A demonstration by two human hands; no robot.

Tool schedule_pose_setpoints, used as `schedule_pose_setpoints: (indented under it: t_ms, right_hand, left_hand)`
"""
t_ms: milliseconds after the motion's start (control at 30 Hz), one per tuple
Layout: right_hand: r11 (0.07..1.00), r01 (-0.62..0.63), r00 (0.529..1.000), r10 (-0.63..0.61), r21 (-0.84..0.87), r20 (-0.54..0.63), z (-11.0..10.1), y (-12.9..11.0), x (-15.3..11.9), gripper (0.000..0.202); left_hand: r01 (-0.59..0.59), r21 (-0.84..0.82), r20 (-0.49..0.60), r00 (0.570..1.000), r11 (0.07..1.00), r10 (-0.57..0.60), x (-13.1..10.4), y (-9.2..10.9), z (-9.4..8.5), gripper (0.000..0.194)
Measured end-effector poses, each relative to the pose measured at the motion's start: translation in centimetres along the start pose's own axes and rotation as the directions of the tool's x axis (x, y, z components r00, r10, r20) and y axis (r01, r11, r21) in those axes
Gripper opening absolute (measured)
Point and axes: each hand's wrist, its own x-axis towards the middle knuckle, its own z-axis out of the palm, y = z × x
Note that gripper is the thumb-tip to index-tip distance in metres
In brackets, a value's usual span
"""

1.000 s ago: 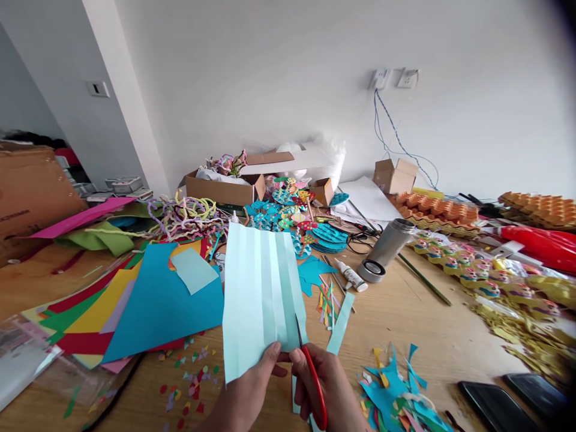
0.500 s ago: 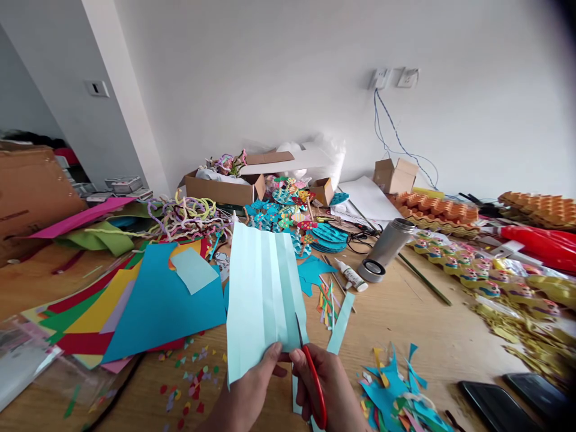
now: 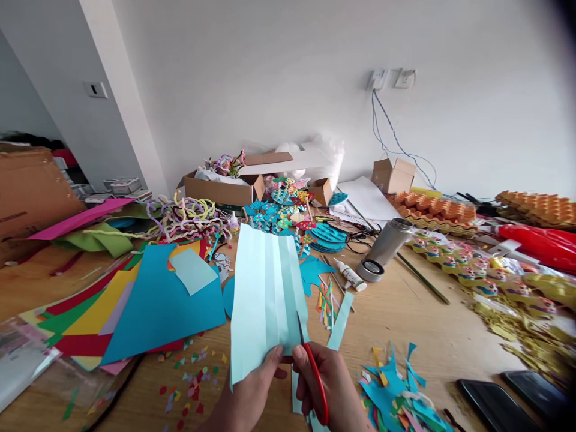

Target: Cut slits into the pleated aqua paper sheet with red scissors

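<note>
A creased sheet of pale aqua paper (image 3: pixel 257 294) stands tilted up in front of me, with lengthwise folds. My left hand (image 3: pixel 252 384) pinches its lower edge, thumb on top. In my right hand (image 3: pixel 330 384) is a pair of scissors (image 3: pixel 318 384) with red handles. The blades point away from me and lie at the paper's right-hand part, along a fold; part of them is hidden by the paper. A cut strip of the same paper (image 3: pixel 341 324) lies on the table to the right. Further strip ends hang or lie below my right hand.
Stacked coloured paper (image 3: pixel 162 306) lies at left, near scattered confetti (image 3: pixel 193 384). Blue scraps (image 3: pixel 391 390) and two phones (image 3: pixel 495 405) are at front right. Behind stand a glue bottle (image 3: pixel 351 276), a steel flask (image 3: pixel 390 243), egg trays (image 3: pixel 432 210) and a cardboard box (image 3: pixel 220 189).
The paper's upper part has shifted slightly to the right in view. Both hands keep their grip, and the scissors stay at nearly the same place on the sheet.
</note>
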Motion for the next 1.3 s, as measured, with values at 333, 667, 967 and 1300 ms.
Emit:
schedule_pose_setpoints:
  t_ms: [333, 667, 967, 1300]
  right_hand:
    - [1.0, 0.015, 1.0, -0.015, 0.003, 0.007, 0.0, 0.2, 0.0, 0.06]
    - [0.998, 0.019, 0.999, -0.017, 0.051, -0.038, 0.6, 0.8, 0.2, 0.055]
    - [0.999, 0.01, 0.999, -0.008, 0.031, -0.05, 0.4, 0.5, 0.3, 0.057]
    - [0.999, 0.033, 0.999, -0.031, 0.037, -0.044, 0.2, 0.5, 0.2, 0.054]
  left_hand:
    - [0.088, 0.021, 0.078, 0.993, 0.996, -0.089, -0.5, 1.3, -0.4, 0.034]
    - [0.069, -0.022, 0.039, 0.997, 0.997, -0.068, -0.5, 1.1, -0.2, 0.033]
    - [0.027, -0.049, 0.042, 0.999, 0.998, -0.025, -0.3, 0.6, 0.0, 0.036]
    - [-0.078, 0.028, -0.08, 0.994, 0.997, 0.08, -0.5, 0.7, 0.0, 0.038]
